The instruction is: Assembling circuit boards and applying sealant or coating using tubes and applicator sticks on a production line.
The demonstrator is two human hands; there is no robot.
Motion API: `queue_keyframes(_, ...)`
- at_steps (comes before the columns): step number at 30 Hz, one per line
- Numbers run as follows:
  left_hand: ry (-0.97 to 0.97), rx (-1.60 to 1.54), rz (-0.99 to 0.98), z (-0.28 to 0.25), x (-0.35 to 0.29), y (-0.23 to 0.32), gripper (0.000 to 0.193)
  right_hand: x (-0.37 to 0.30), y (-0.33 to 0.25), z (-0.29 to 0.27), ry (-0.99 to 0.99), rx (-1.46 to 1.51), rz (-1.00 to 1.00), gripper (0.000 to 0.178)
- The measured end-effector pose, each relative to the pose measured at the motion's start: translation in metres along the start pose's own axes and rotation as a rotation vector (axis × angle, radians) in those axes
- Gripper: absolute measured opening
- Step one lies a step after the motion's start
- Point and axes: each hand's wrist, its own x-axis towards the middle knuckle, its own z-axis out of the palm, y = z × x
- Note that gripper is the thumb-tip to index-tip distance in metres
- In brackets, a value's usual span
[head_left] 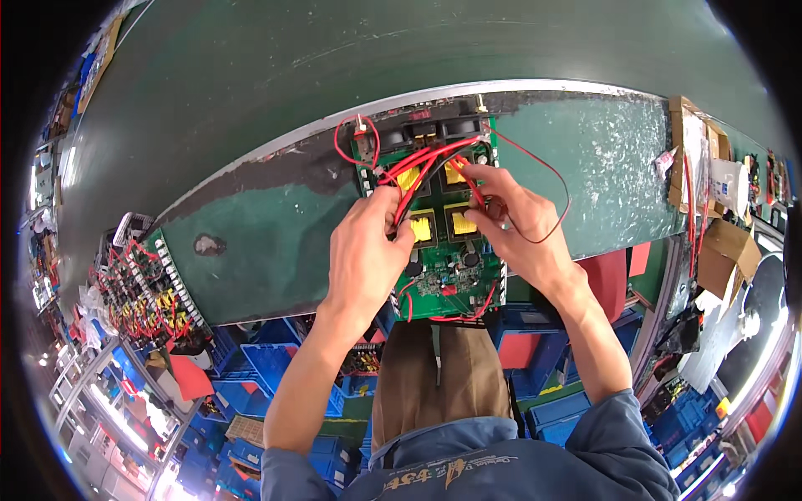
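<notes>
A green circuit board [451, 271] lies on the bench in front of me, its near end reaching the bench edge. Yellow-wound transformers [423, 227] stand in its middle, and black fans [460, 128] sit at its far end. Over the board, my left hand [368, 238] pinches a bundle of red and black wires [409, 197] on the left. On the right side, my right hand [516, 219] is closed on red wires [474, 190] near the transformers. A thin red wire [566, 179] loops out past my right hand. Another red wire [337, 142] curls at the far left corner.
Several similar boards with wires [150, 292] are stacked at the bench's left end. Cardboard boxes [725, 257] stand at the right end. Blue crates [535, 359] sit below the near edge. A metal rail [535, 84] runs along the far side of the bench.
</notes>
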Motion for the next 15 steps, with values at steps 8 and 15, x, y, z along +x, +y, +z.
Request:
queue_keyframes(8, -0.251, 0.050, -0.020, -0.020, 0.011, -0.002, 0.031, -0.005, 0.004, 0.010, 0.049, 0.052, 0.010, 0.029)
queue_keyframes(15, -0.376, -0.120, 0.131, -0.031, 0.016, -0.012, 0.036, -0.016, 0.004, 0.013, 0.162, 0.098, 0.125, 0.026)
